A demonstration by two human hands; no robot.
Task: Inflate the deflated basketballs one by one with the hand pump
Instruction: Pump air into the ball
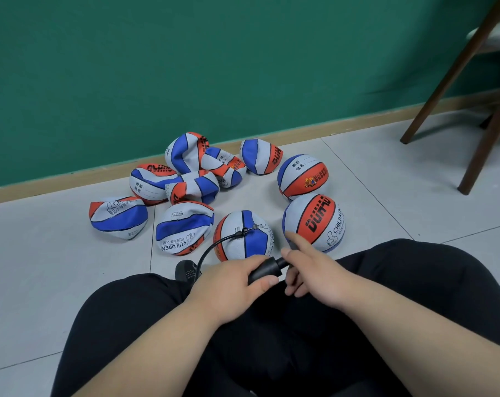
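Observation:
My left hand [237,282] grips the black barrel of the hand pump [264,270] above my lap. My right hand [309,267] holds the pump's handle end, with the index finger stretched out. A black hose [214,247] curves from the pump to the valve of a red, white and blue basketball [246,236] on the floor right in front of my knees. Two rounder balls lie to its right, one near [314,222] and one farther back [302,176]. Several crumpled, deflated balls [185,179] are heaped to the left and behind.
The balls lie on grey floor tiles [386,196] by a green wall with a tan skirting board [56,184]. Brown wooden chair legs [478,156] stand at the right. My legs in black trousers [415,310] fill the foreground, and a black shoe [187,270] shows beside the hose.

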